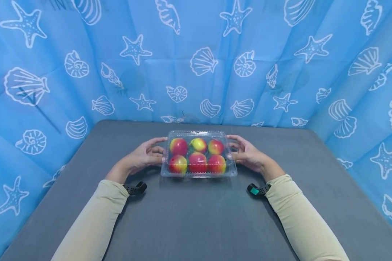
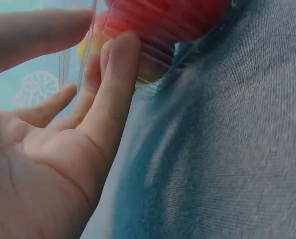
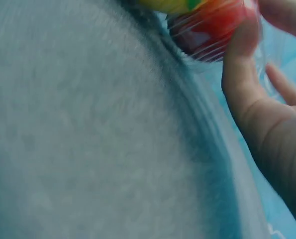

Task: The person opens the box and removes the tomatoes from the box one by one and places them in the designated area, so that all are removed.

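Observation:
A clear plastic clamshell box (image 1: 199, 174) lies between my hands in the head view, its lid shut. Two rows of red and yellow apple-like fruits (image 1: 197, 162) show through it. My left hand (image 1: 143, 156) grips the box's left end, thumb on the near side and fingers further back. At the opposite end my right hand (image 1: 249, 155) holds it in the same way. The left wrist view has the left thumb (image 2: 113, 84) against the ribbed plastic wall. In the right wrist view, the right thumb (image 3: 242, 64) presses the box beside a red fruit (image 3: 212, 30).
The box is over the far half of a grey cloth-covered table (image 1: 196, 217). Behind the table's back edge hangs a blue curtain (image 1: 183, 83) printed with white shells and starfish, which also runs along both sides. Black bands (image 1: 135, 188) circle the wrists.

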{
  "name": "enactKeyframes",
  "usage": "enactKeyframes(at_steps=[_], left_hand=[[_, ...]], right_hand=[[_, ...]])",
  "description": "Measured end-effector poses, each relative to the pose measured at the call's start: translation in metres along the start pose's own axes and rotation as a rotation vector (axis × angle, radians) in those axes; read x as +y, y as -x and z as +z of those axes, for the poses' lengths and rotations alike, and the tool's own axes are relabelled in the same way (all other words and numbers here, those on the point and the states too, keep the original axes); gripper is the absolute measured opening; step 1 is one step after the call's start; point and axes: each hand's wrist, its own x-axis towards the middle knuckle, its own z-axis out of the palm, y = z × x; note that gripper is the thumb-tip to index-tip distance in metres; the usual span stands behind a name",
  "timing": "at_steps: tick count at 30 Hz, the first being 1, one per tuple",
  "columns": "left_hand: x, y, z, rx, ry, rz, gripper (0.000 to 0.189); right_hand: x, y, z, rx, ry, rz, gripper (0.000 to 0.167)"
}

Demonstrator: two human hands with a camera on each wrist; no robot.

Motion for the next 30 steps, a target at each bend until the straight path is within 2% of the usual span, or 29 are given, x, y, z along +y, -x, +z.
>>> enactKeyframes(at_steps=[4,7,13,18,25,30], left_hand=[[0.0006,-0.0002,0.0026,0.016,-0.001,-0.013,0.082],[0.0022,-0.0018,0.0046,0.031,-0.004,-0.005,0.081],[0.0042,-0.0023,0.0076,0.078,0.015,-0.036,0.078],[0.0042,-0.0022,0.0072,0.103,0.032,-0.074,0.069],[0.0049,-0.0032,0.0069,0.131,0.069,-0.082,0.059],[0.005,-0.0015,0.0077,0.125,0.076,-0.066,0.048]], right_hand=[[-0.0035,0.0005,0.0051,0.075,0.025,0.034,0.032],[-0.0047,0.0005,0.0054,0.084,0.007,0.04,0.02],[-0.0022,0.0015,0.0034,0.062,-0.052,0.032,0.022],[-0.0028,0.0023,0.0047,0.074,-0.068,0.031,0.022],[-0.0064,0.0032,0.0096,0.086,-0.127,0.07,0.024],[-0.0053,0.0035,0.0103,0.072,-0.168,0.084,0.019]])
